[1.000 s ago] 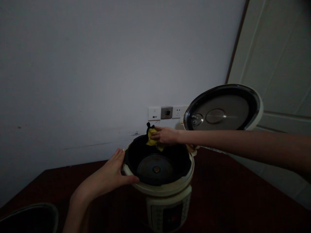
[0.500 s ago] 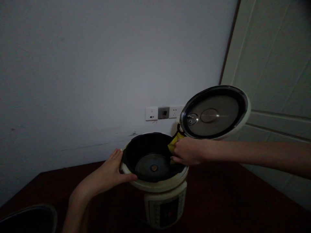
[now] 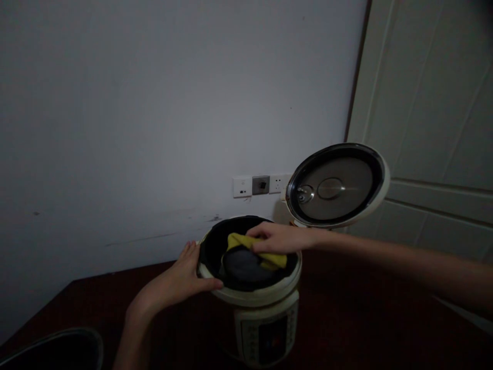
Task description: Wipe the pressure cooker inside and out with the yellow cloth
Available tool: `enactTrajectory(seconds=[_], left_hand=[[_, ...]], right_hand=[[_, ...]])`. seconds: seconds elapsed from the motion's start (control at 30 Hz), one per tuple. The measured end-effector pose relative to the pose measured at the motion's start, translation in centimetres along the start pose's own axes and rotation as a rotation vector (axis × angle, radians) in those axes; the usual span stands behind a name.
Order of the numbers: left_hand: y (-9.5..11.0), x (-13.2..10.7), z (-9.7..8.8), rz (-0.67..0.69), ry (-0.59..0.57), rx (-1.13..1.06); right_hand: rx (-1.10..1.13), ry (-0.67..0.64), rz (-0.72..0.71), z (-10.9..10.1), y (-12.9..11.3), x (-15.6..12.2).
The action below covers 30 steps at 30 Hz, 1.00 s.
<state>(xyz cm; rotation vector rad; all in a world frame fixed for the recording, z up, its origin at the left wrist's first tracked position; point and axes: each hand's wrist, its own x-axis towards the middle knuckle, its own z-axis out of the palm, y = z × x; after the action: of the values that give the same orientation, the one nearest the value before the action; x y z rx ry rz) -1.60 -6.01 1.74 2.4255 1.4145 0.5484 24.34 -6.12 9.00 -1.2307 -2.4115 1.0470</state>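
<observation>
Head view, dim: the right hand [image 3: 275,239] is holding a yellow cloth [image 3: 265,258] inside the open cooker [image 3: 262,329] — its fingers are hiding part of the cloth, whose long axis is running left to right. The left hand [image 3: 188,272] is gripping the cooker's rim — a dark bowl [image 3: 57,352] is lying cut off lower left.

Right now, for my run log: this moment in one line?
left hand grips cooker rim | right hand holds yellow cloth inside | lid open

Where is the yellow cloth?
In the head view, the yellow cloth lies inside the round cream-coloured rice cooker at centre, pressed under the right hand, while the left hand grips the cooker's left rim.
</observation>
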Motion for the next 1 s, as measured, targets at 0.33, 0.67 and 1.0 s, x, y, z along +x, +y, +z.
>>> enactTrajectory(seconds=[0.33,0.67,1.0], left_hand=[[2.6,-1.8,-1.9,-0.072,0.036,-0.117],[8.4,3.3,-2.3,0.123,0.184,-0.535],[7.3,5.4,-1.6,0.090,0.112,-0.620]], right_hand=[[-0.140,0.281,-0.189,-2.2,1.8,-2.9],[-0.188,0.171,-0.226,-2.9,0.6,-1.8],[-0.037,0.211,-0.210,-5.5,0.8,-2.0]])
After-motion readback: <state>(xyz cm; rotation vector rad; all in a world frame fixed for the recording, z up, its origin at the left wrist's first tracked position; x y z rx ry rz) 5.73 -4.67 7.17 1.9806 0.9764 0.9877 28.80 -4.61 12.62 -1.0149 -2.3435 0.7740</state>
